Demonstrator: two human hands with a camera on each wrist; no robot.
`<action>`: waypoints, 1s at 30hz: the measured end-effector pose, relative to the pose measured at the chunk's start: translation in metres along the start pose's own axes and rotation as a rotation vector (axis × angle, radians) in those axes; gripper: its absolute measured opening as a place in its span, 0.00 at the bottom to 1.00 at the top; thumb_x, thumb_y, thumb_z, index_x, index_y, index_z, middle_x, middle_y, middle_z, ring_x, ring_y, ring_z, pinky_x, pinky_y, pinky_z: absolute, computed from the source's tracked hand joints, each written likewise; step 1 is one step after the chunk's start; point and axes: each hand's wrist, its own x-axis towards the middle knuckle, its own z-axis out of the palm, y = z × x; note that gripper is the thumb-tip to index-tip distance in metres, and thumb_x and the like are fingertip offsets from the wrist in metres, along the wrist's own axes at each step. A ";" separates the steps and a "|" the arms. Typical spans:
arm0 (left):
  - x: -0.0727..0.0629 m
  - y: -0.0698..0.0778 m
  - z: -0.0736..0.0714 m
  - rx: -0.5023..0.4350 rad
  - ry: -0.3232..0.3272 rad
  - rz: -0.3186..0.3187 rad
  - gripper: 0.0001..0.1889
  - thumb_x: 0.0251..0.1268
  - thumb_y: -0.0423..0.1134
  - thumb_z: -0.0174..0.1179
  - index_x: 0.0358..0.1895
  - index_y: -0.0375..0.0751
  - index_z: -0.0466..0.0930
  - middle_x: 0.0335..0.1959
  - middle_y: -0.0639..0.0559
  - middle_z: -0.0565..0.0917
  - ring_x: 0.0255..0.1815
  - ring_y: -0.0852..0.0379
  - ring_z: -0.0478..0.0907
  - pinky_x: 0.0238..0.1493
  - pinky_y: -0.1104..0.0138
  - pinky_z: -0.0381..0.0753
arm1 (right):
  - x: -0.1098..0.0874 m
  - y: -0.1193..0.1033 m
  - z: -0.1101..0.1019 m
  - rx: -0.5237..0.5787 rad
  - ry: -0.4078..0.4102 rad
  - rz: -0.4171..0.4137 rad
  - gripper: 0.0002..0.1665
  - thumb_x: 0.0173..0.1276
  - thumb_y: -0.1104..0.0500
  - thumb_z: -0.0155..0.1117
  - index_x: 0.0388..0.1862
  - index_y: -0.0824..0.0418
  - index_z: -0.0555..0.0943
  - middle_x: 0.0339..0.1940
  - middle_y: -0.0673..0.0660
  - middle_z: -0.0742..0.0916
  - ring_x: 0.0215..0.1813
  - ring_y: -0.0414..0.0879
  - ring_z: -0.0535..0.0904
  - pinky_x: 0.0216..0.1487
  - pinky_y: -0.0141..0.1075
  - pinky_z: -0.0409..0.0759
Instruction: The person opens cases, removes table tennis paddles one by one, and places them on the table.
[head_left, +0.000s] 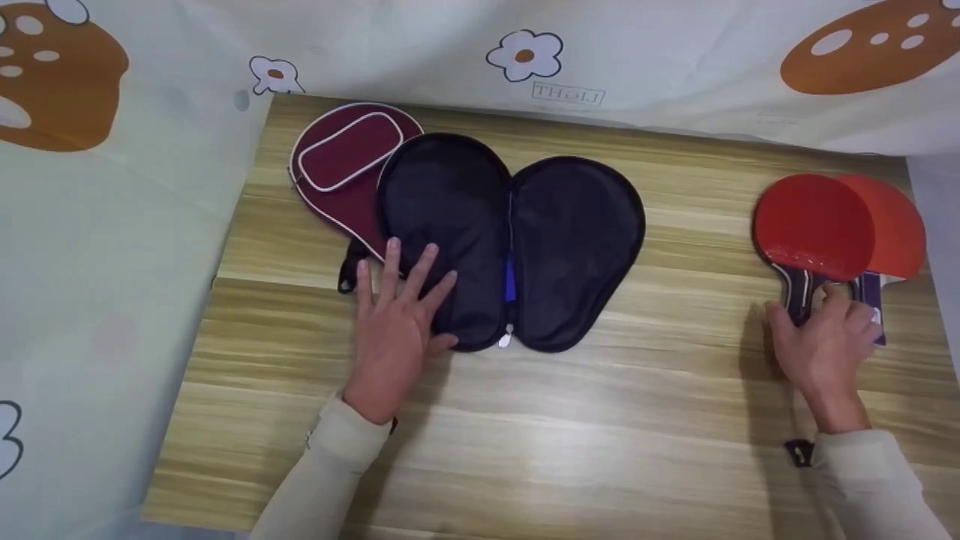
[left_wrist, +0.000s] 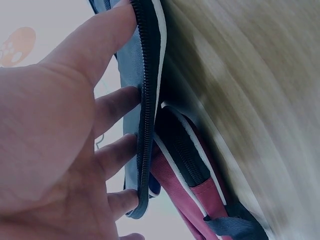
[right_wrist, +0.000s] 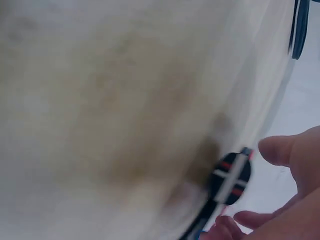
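Note:
A black zip-up table tennis paddle case [head_left: 577, 247] lies unfolded, its two dark inner halves facing up. My left hand [head_left: 394, 337] rests on its left half with fingers spread; in the left wrist view the fingertips meet the zipper edge [left_wrist: 145, 115]. Beneath that half, a maroon paddle case [head_left: 337, 154] with white piping is partly covered. At the right, a red table tennis paddle [head_left: 814, 221] overlaps a second, orange-red paddle [head_left: 904, 225]. Over their handles is my right hand [head_left: 825, 345], thumb and fingers apart around the upper paddle's handle end [right_wrist: 230, 177].
The wooden table [head_left: 570, 442] meets a patterned cloth [head_left: 412, 45] at the back and left. A black strap end [head_left: 800, 452] shows beside the right sleeve. A metal zipper pull [head_left: 506, 337] sits at the black case's fold.

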 end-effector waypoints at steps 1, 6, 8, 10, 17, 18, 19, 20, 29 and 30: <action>0.000 0.000 0.000 0.002 -0.002 0.000 0.42 0.55 0.66 0.68 0.75 0.66 0.68 0.86 0.57 0.52 0.87 0.38 0.38 0.83 0.37 0.41 | 0.000 -0.004 -0.001 0.017 0.014 -0.019 0.46 0.73 0.49 0.57 0.79 0.73 0.52 0.70 0.79 0.63 0.72 0.71 0.53 0.67 0.68 0.51; 0.001 -0.001 0.000 0.005 -0.017 -0.001 0.42 0.55 0.67 0.67 0.76 0.66 0.68 0.86 0.57 0.51 0.87 0.38 0.39 0.83 0.37 0.41 | 0.001 -0.030 -0.001 0.198 0.031 -0.206 0.48 0.73 0.49 0.61 0.81 0.67 0.51 0.75 0.74 0.62 0.75 0.66 0.56 0.73 0.65 0.55; 0.001 -0.001 0.000 0.005 -0.018 -0.001 0.42 0.55 0.67 0.67 0.76 0.66 0.68 0.86 0.57 0.52 0.87 0.38 0.39 0.83 0.37 0.41 | 0.001 -0.042 0.002 0.277 -0.003 -0.279 0.49 0.73 0.49 0.63 0.82 0.65 0.51 0.75 0.72 0.62 0.74 0.65 0.59 0.72 0.57 0.62; 0.000 -0.001 0.000 0.003 -0.019 0.000 0.42 0.55 0.67 0.67 0.76 0.66 0.67 0.86 0.57 0.51 0.87 0.38 0.39 0.83 0.36 0.40 | 0.003 -0.054 0.004 0.345 -0.073 -0.330 0.51 0.73 0.49 0.63 0.84 0.61 0.47 0.76 0.69 0.60 0.75 0.64 0.60 0.70 0.47 0.66; 0.000 -0.001 0.001 -0.019 -0.009 -0.004 0.43 0.54 0.66 0.68 0.76 0.66 0.67 0.86 0.57 0.52 0.87 0.39 0.38 0.83 0.37 0.39 | 0.017 -0.091 0.028 0.531 -0.300 -0.452 0.54 0.74 0.57 0.63 0.85 0.58 0.40 0.82 0.64 0.55 0.81 0.66 0.56 0.75 0.62 0.65; 0.000 -0.001 0.002 -0.022 -0.010 -0.005 0.43 0.54 0.65 0.69 0.76 0.66 0.67 0.86 0.57 0.52 0.87 0.39 0.38 0.83 0.37 0.39 | 0.019 -0.096 0.033 0.550 -0.322 -0.469 0.54 0.74 0.59 0.63 0.85 0.59 0.40 0.82 0.65 0.55 0.81 0.66 0.56 0.74 0.65 0.63; 0.000 -0.001 0.002 -0.026 -0.011 -0.006 0.43 0.54 0.65 0.69 0.76 0.66 0.67 0.85 0.57 0.52 0.87 0.39 0.38 0.83 0.37 0.39 | 0.021 -0.099 0.038 0.568 -0.338 -0.486 0.54 0.73 0.60 0.64 0.85 0.60 0.40 0.82 0.65 0.56 0.81 0.67 0.55 0.75 0.66 0.63; 0.000 -0.002 0.002 -0.024 -0.014 -0.005 0.43 0.54 0.65 0.69 0.76 0.66 0.67 0.86 0.57 0.52 0.87 0.39 0.38 0.83 0.37 0.39 | 0.022 -0.103 0.043 0.580 -0.352 -0.502 0.55 0.72 0.62 0.65 0.85 0.61 0.40 0.81 0.66 0.56 0.82 0.66 0.56 0.75 0.66 0.62; 0.000 -0.006 0.002 -0.039 0.008 0.027 0.42 0.54 0.66 0.68 0.75 0.65 0.68 0.85 0.57 0.53 0.87 0.39 0.40 0.82 0.36 0.41 | 0.029 -0.118 0.072 0.527 -0.428 -0.630 0.62 0.64 0.64 0.74 0.84 0.64 0.43 0.81 0.67 0.58 0.81 0.59 0.55 0.78 0.59 0.62; 0.000 -0.007 0.002 -0.049 0.019 0.031 0.42 0.54 0.66 0.68 0.75 0.65 0.69 0.85 0.57 0.54 0.87 0.39 0.40 0.82 0.35 0.42 | 0.029 -0.119 0.072 0.510 -0.422 -0.636 0.62 0.63 0.63 0.75 0.84 0.64 0.44 0.81 0.67 0.58 0.81 0.59 0.55 0.77 0.59 0.62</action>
